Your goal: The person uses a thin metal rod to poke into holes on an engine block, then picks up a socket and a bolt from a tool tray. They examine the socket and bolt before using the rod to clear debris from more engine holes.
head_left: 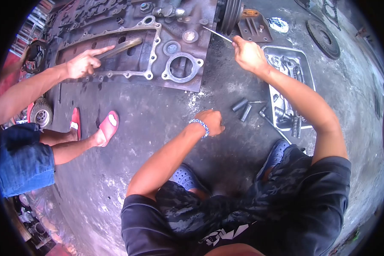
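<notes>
My right hand [249, 55] is closed around one end of a thin metal rod [219, 35]. The rod's far tip reaches the right edge of a large engine block [134, 81]; whether it touches cannot be told. Lower down, my left hand [210, 122], with a beaded bracelet at the wrist, is curled into a loose fist over the floor, and nothing sticks out of it. On the block's face are a rectangular opening with a bolted rim [154, 55] and a round flanged port [182, 67].
A co-worker's hand [84, 63] holds a flat bar [123, 47] over the rectangular opening. A metal tray [310, 72] of sockets and wrenches lies under my right forearm. Loose sockets [245, 113] are on the floor. A brake disc [323, 39] and rusty bracket [255, 29] lie beyond.
</notes>
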{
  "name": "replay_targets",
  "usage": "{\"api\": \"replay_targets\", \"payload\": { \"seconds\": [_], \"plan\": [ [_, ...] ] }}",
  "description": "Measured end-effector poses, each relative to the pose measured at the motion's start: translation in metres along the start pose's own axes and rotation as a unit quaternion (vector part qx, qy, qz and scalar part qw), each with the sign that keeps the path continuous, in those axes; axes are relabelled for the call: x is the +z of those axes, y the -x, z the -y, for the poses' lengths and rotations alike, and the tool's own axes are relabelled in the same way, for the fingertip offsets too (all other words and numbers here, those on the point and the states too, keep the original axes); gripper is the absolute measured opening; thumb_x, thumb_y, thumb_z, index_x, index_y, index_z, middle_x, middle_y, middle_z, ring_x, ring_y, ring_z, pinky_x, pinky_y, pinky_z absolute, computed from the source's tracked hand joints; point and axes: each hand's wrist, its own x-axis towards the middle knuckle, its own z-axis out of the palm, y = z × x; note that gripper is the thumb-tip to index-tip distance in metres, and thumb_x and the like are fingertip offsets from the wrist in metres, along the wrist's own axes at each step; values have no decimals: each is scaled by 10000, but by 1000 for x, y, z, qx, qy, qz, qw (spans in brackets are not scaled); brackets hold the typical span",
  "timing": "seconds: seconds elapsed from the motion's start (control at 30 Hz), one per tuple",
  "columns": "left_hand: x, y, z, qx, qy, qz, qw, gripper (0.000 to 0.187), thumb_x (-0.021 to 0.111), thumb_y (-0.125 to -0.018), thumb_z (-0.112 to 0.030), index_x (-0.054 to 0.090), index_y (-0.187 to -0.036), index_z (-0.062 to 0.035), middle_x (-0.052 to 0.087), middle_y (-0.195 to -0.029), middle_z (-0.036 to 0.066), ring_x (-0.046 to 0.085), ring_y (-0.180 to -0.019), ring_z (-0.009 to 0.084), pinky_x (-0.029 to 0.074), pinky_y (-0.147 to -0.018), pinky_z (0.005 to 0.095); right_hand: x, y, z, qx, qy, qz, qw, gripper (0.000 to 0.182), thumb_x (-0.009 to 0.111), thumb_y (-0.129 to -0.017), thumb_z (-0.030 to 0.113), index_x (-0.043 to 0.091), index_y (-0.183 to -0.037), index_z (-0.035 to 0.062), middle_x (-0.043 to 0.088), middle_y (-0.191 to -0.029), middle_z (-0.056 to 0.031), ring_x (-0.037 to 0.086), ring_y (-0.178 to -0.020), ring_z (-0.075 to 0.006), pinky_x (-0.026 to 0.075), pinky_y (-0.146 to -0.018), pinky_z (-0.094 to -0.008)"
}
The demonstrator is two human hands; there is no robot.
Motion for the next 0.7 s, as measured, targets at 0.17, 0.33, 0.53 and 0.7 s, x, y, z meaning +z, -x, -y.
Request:
{"api": "replay_targets", "payload": {
  "seconds": [0.17, 0.33, 0.53, 0.7],
  "plan": [
    [5, -5, 4, 13, -2, -9, 1000, 268, 643, -806, -294, 730, -897, -57, 697, -870, 187, 658, -882, 379, 512, -804, 458, 24, -10, -14, -2, -100, -17, 995, 283, 466, -936, 247, 602, -1099, 60, 646, -970, -260, 607, -964, -451, 474, -840, -507],
    [4, -3, 3, 11, 2, -10, 1000, 274, 643, -807, -294, 733, -915, -59, 696, -881, 191, 657, -894, 380, 509, -820, 451, 40, -9, -8, 79, -232, 22, 969, 316, 492, -931, 276, 630, -992, -2, 634, -960, -273, 607, -997, -422, 458, -860, -436],
    [3, -5, 2, 6, 0, -5, 1000, 282, 649, -803, -298, 732, -911, -52, 694, -874, 200, 657, -896, 381, 509, -826, 449, 59, -8, -10, 46, -207, -40, 976, 278, 490, -937, 269, 599, -969, 15, 644, -919, -266, 607, -938, -459, 471, -817, -479],
    [2, -8, 2, 11, -1, 6, 1000, 286, 646, -807, -312, 735, -917, -63, 698, -879, 192, 658, -904, 375, 506, -833, 449, 24, -32, 3, -36, -132, -140, 981, 213, 475, -934, 249, 573, -1019, 80, 646, -865, -271, 607, -848, -497, 475, -761, -569]
  ]
}}
